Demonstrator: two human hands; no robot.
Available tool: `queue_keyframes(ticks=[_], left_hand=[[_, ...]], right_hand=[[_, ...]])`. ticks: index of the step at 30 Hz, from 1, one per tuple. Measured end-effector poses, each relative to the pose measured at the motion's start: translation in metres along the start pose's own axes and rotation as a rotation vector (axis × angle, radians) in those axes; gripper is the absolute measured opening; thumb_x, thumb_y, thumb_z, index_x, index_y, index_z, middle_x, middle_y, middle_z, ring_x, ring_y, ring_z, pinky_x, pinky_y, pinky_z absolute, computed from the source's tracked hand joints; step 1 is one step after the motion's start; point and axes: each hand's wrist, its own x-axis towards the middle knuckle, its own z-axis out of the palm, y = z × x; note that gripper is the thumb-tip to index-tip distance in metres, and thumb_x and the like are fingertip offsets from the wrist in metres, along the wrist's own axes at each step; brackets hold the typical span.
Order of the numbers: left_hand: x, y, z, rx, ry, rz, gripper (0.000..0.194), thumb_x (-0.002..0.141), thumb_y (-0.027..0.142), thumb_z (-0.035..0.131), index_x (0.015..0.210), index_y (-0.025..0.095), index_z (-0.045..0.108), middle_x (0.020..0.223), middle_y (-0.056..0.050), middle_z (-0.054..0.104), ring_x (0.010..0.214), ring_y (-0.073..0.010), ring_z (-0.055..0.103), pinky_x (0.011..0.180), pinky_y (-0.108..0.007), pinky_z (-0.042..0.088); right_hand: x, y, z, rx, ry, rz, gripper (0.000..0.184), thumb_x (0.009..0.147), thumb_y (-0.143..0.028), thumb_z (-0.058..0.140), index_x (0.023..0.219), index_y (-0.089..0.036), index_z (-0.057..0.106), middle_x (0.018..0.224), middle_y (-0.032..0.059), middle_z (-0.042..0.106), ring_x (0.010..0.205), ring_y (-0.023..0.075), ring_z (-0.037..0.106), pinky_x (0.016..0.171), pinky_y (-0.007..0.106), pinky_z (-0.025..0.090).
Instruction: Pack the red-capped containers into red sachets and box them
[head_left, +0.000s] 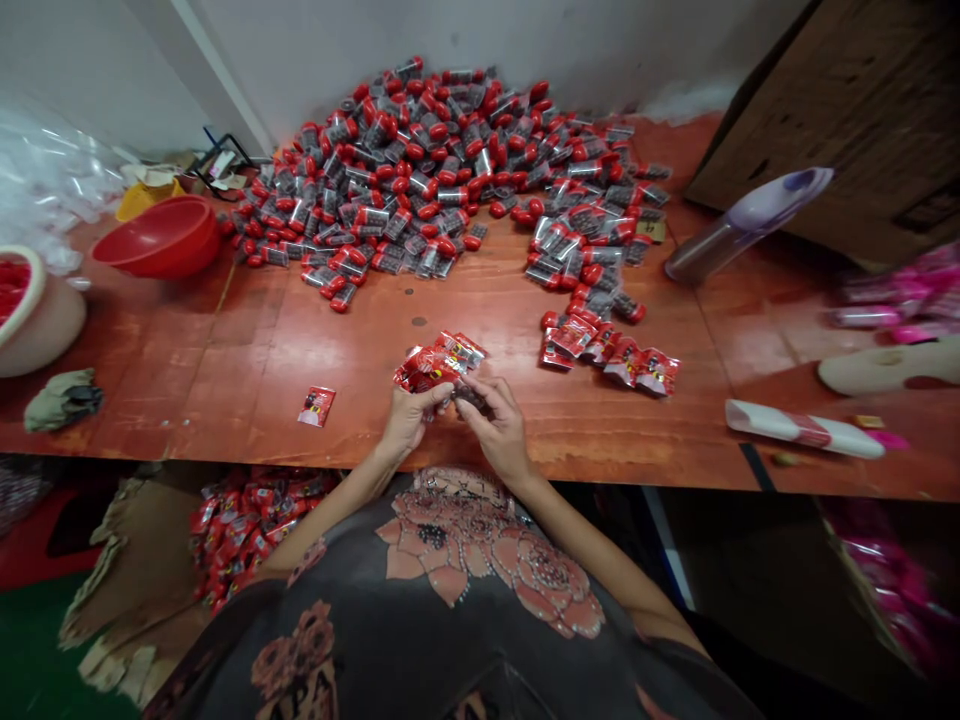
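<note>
My left hand [409,420] and my right hand [499,428] meet at the table's front edge, both gripping a small bunch of red foil sachets [439,365]. A dark item [470,397] shows between my fingers, but it is too small to identify. A row of similar sachets [607,352] lies to the right of my hands. One lone sachet [316,406] rests to their left. Farther back spreads a large heap of clear tubes with red caps and dark contents [405,170].
The orange-red wooden table [225,385] carries a red plastic bowl [157,238], a white pot [37,310], a cloth [64,400], a lying bottle [750,222] and a red-and-white tube [806,428]. A cardboard box [825,120] stands back right. Red sachets [251,530] fill a box below the front edge.
</note>
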Motion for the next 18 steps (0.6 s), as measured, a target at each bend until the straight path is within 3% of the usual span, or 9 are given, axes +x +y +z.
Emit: queue_keyframes(ticks=[6,13,18], left_hand=[[-0.004,-0.004,0.001,0.024,-0.01,-0.008,0.031,0.053,0.026,0.088,0.072,0.015,0.067,0.061,0.002,0.063,0.045,-0.0067,0.05,0.039,-0.019,0.037],[-0.008,-0.013,0.004,-0.015,0.064,0.039,0.031,0.058,0.029,0.086,0.077,0.015,0.067,0.063,0.002,0.064,0.044,-0.0071,0.05,0.039,-0.019,0.036],[-0.007,-0.008,-0.003,0.092,0.047,0.011,0.031,0.057,0.029,0.085,0.076,0.015,0.066,0.063,0.001,0.065,0.046,-0.0087,0.052,0.039,-0.02,0.037]], right_hand=[[-0.001,0.0,0.001,-0.017,0.026,-0.009,0.036,0.09,-0.028,0.06,0.125,-0.038,0.062,0.096,0.0012,0.055,0.088,0.0163,0.058,0.079,0.035,0.054],[0.002,0.004,0.008,0.291,0.01,0.212,0.044,0.088,-0.031,0.061,0.131,-0.036,0.053,0.11,0.0029,0.061,0.089,0.0172,0.063,0.082,0.038,0.057],[0.003,0.008,0.006,0.344,-0.025,0.276,0.04,0.085,-0.032,0.065,0.124,-0.035,0.058,0.103,0.0019,0.062,0.085,0.0163,0.063,0.079,0.038,0.058]])
